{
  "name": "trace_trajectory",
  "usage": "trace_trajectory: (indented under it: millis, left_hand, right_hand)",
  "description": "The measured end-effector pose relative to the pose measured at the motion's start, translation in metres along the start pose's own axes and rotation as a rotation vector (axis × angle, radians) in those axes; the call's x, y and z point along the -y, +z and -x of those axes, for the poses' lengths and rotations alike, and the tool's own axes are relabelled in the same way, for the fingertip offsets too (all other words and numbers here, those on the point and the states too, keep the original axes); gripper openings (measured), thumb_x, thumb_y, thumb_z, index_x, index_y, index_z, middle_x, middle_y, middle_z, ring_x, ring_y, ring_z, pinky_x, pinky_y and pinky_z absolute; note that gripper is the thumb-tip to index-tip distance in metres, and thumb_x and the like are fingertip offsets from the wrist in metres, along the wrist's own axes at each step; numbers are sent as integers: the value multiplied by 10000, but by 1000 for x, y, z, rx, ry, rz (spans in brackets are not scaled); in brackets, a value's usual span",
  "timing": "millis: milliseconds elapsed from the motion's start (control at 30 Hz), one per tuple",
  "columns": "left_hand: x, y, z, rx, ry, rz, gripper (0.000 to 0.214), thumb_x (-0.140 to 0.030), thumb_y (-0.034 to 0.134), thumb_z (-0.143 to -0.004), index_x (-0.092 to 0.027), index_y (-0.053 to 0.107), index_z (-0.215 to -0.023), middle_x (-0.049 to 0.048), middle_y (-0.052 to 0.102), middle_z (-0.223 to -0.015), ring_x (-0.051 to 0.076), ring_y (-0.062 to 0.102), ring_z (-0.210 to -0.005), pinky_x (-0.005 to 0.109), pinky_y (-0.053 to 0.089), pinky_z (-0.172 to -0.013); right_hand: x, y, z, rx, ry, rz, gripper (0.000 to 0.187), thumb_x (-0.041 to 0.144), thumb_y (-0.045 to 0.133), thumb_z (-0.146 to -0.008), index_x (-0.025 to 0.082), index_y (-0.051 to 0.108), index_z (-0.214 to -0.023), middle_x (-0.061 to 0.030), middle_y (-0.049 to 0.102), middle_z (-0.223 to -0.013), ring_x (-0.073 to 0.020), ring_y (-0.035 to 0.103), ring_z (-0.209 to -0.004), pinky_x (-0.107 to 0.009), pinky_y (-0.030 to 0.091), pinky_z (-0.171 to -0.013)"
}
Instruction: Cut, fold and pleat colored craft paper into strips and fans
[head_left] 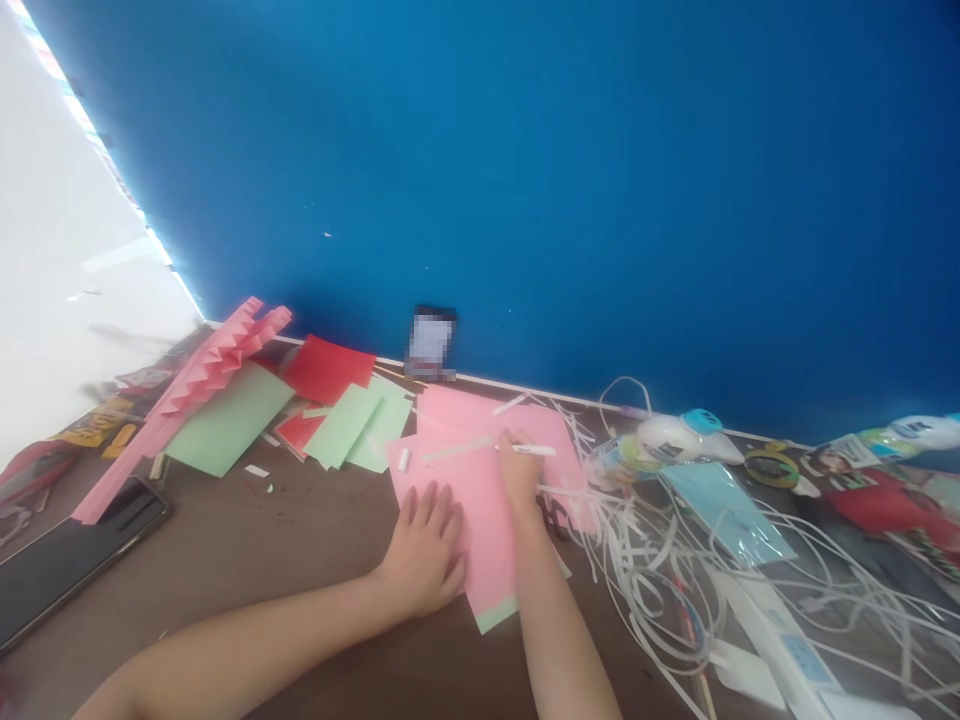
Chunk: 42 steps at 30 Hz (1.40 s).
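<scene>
I log one phone (67,555), one pleated pink fan (202,375), three green sheets (225,420) and two red pieces (326,368). Left grip (424,550) lies flat, fingers spread, on the pink sheet (484,540) mid-worktop (285,540). Right grip (519,470) is closed round one white pen (534,450) above it. White strips (652,560) tangle at right, uncountable. My forearm hides the sheet's right edge.

A brown tabletop (300,560) fills the lower frame. At its centre lies a pink sheet (480,520). To the upper left of that are green sheets (360,425), a red sheet (326,368) and a pleated pink paper (202,375). A dark phone (67,555) lies at lower left. On the right are tangled white paper strips (675,560), a glue bottle (675,437) and a tape roll (771,467).
</scene>
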<state>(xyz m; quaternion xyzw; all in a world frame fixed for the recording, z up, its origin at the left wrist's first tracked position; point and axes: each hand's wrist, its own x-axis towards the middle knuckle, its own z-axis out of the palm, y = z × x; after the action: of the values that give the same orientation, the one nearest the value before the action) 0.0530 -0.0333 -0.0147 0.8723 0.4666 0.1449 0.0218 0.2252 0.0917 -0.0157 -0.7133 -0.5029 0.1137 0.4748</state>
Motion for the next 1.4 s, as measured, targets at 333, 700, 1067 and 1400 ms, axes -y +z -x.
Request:
trace_trajectory:
  millis: [333,700,1067,1400]
  left_hand:
    - [0,1,0,1,0,3,516,-410,298,-854,-125,396,-1273,155,333,-1372,349,227,-1272,535,175,-994]
    - [0,-1,0,21,-8,22,513,-404,285,-861,-125,392,-1278,155,320,-1381,350,211,-1279,538,171,-997]
    - [2,6,-2,-74,-57,-74,602,-359,311,-826,6,307,-1305,241,247,-1389,388,77,-1304,614,62,-975]
    - [-8,-1,7,-64,114,-48,461,-378,324,-835,-118,487,-1179,156,465,-1254,328,375,-1162,509,214,-971]
  right_hand:
    - [-2,0,2,30,-18,-5,327,290,463,-731,209,276,-475,81,287,-409,-79,261,-426,-239,208,-443]
    - [0,-2,3,-60,-12,-3,350,256,476,-715,213,243,-457,87,229,-395,-80,216,-423,-251,177,-438]
    - [54,-28,16,-87,-29,-386,180,346,466,-774,185,491,-698,19,538,-629,-110,490,-575,-228,384,-550]
    - [29,-66,73,422,-15,-441,172,324,645,-668,178,554,-674,8,566,-585,-119,512,-537,-231,419,-501]
